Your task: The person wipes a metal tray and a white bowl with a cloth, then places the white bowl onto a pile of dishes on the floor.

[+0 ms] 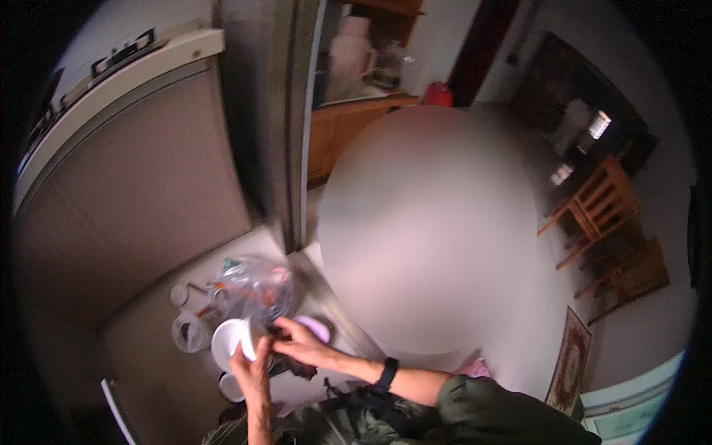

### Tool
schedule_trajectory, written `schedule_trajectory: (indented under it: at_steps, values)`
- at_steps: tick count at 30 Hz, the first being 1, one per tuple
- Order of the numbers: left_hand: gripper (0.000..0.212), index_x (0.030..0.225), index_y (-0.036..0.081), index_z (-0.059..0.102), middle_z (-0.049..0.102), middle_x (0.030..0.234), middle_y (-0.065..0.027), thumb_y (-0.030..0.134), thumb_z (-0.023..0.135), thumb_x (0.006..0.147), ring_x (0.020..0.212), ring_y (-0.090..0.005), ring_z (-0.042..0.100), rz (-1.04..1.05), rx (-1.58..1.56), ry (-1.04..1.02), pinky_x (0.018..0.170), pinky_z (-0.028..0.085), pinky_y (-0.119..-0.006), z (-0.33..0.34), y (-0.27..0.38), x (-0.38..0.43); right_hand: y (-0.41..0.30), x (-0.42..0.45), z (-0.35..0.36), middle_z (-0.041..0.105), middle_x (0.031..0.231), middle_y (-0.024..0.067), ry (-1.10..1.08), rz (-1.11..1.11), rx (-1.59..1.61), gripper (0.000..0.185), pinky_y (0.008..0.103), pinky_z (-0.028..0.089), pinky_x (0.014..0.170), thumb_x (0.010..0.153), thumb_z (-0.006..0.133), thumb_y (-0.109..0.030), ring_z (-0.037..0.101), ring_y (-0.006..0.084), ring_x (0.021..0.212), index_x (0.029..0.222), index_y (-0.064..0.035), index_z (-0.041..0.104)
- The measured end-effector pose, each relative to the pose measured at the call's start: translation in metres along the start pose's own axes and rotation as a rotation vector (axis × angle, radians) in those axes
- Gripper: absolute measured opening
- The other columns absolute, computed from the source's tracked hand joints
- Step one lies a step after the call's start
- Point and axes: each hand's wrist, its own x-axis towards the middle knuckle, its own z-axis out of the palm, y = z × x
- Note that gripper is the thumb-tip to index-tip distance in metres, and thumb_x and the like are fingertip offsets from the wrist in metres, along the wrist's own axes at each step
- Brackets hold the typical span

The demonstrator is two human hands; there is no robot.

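Observation:
My left hand grips a white bowl-like container, its thumb and fingers on the rim. My right hand, with a black band on the wrist, is at the container's right side; its fingers are bent, and blur hides what they touch. Just beyond the hands lies a clear plastic bag with mixed things inside. A pinkish-purple round item shows behind my right hand. To the left stand a clear plastic tub and a small white round item. Another pale round container is below the white one.
A brown-grey cabinet front under a pale counter stands at left, with a stove on top. A door frame rises beyond the bag. Wooden chairs and a patterned mat are at right. A large blurred oval covers the middle.

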Motion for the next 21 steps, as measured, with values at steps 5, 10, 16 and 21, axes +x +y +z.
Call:
schedule_trajectory:
  at_steps: [5,10,16,21]
  values:
    - [0.039,0.112,-0.005,0.065,0.066,0.085,-0.0021,0.020,0.076,0.085,0.075,-0.0079,0.055,0.090,0.169,-0.235,0.067,0.047,-0.025,0.022,-0.006,0.000,-0.004,-0.028,-0.048,0.067,0.098,0.0074,-0.010,0.122,-0.102,0.031,0.0282,0.052,0.077,0.084,0.071,-0.013,0.063,0.0132,0.090,0.109,0.0005,0.060]
    - [0.054,0.133,-0.002,0.053,0.066,0.100,-0.0091,0.016,0.074,0.087,0.087,-0.0145,0.064,-0.021,0.112,-0.064,0.077,0.052,-0.027,-0.013,-0.023,0.007,-0.018,-0.037,-0.097,0.068,0.085,0.0091,0.021,0.426,-0.162,0.022,0.0256,0.049,0.070,0.083,0.070,-0.012,0.063,0.0128,0.080,0.097,0.0008,0.060]
    - [0.043,0.131,-0.001,0.055,0.066,0.103,-0.0081,0.012,0.067,0.092,0.091,-0.0136,0.064,-0.068,0.016,0.144,0.080,0.051,-0.026,-0.051,-0.012,-0.014,0.047,-0.064,-0.200,0.067,0.075,0.0107,0.161,0.709,-0.680,0.027,0.0340,0.052,0.062,0.073,0.070,-0.017,0.065,0.0185,0.071,0.091,0.0011,0.062]
    - [0.041,0.130,-0.003,0.056,0.065,0.105,-0.0084,0.012,0.066,0.093,0.091,-0.0141,0.064,-0.073,-0.042,0.258,0.082,0.051,-0.026,-0.090,0.028,-0.067,0.089,-0.099,-0.228,0.070,0.082,0.0182,0.095,0.664,-1.018,0.038,0.0422,0.056,0.069,0.070,0.071,-0.027,0.070,0.0302,0.077,0.095,0.0002,0.064]
